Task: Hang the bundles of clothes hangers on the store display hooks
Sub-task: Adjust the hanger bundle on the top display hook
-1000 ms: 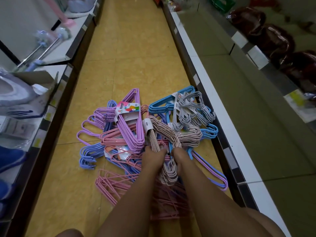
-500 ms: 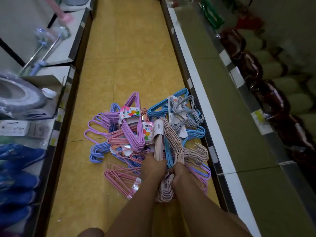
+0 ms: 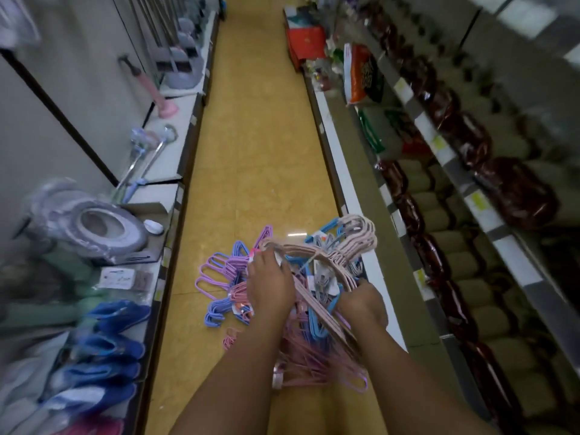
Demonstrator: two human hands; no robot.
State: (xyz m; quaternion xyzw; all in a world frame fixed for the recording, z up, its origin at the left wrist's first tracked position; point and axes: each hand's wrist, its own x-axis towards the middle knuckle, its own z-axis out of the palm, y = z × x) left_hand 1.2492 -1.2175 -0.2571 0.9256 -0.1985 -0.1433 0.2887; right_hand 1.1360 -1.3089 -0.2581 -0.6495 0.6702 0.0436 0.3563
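Head view looks down a narrow store aisle with a yellow floor (image 3: 251,158) between two runs of shelves. Both hands grip one beige bundle (image 3: 332,255) of hangers, raised off the floor. The left hand (image 3: 270,284) is closed around one end of the bundle, near its paper label, fingers curled over the wires. The right hand (image 3: 364,304) is closed on the lower part of the same bundle, close to the edge of the right shelf (image 3: 370,271). The bundle's hooks (image 3: 361,233) point up and away, toward the right shelf edge. Under the hands, the pile (image 3: 226,277) of other hanger bundles lies on the floor: purple and blue ones toward the left, pink ones nearest the person, blue ones beneath the beige bundle. One small pink piece (image 3: 230,339) lies on the floor just left of the pile, apart from it. On the left shelf (image 3: 169,171) near its front edge sit blue slippers (image 3: 110,343), a grey round item (image 3: 94,227) in an open box, and mop handles (image 3: 147,161) leaning further up. The right shelves hold dark red packets (image 3: 514,189) and rows of pale rolls (image 3: 455,262), blurred by motion
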